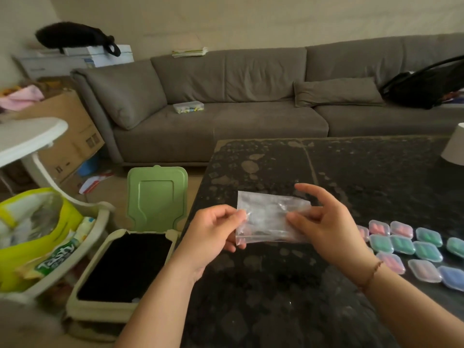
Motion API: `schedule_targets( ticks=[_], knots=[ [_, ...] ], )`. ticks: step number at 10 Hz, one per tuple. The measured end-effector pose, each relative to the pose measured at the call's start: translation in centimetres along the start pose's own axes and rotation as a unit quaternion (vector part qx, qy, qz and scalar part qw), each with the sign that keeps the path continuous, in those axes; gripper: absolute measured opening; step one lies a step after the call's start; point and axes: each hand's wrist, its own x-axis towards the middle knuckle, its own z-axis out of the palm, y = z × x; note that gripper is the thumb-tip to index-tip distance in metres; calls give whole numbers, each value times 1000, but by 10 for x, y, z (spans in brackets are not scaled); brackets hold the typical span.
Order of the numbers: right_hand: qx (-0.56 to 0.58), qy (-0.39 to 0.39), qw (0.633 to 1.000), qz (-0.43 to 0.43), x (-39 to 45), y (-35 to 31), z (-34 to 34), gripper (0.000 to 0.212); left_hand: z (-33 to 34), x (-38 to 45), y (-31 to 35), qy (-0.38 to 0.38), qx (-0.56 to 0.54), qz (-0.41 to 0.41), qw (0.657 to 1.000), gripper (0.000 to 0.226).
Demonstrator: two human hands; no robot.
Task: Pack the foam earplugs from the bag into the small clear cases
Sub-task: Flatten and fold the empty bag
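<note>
A clear plastic zip bag [268, 217] hangs in the air above the dark table [276, 285]. It looks flat, and I cannot make out any earplugs inside. My left hand [216, 229] pinches the bag's left edge between thumb and fingers. My right hand [324, 222] holds its right side, thumb in front and fingers spread behind. Several small clear cases [411, 244] lie shut in rows on the table at the right, holding pink, green and blue earplugs.
A green bin [125, 267] with its lid up stands on the floor left of the table. Further left is a white rack [75, 247] with a yellow bag. A grey sofa [226, 109] runs behind. A white lamp shade [454, 144] sits at the table's right edge.
</note>
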Motion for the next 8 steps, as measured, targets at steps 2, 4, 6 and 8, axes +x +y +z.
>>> schedule_targets(
  ticks=[2, 4, 6, 8],
  knots=[
    [93, -15, 995, 16, -13, -12, 22, 61, -80, -20, 4, 188, 60, 31, 980, 10],
    [88, -48, 995, 14, -16, -18, 35, 61, -196, -36, -72, 412, 179, -35, 893, 14],
    [58, -80, 995, 17, -19, -22, 56, 51, -210, -36, -148, 257, 366, -128, 885, 23],
    [28, -165, 986, -12, -23, -36, 117, 34, -200, -34, -179, 227, 376, -125, 890, 19]
  ],
)
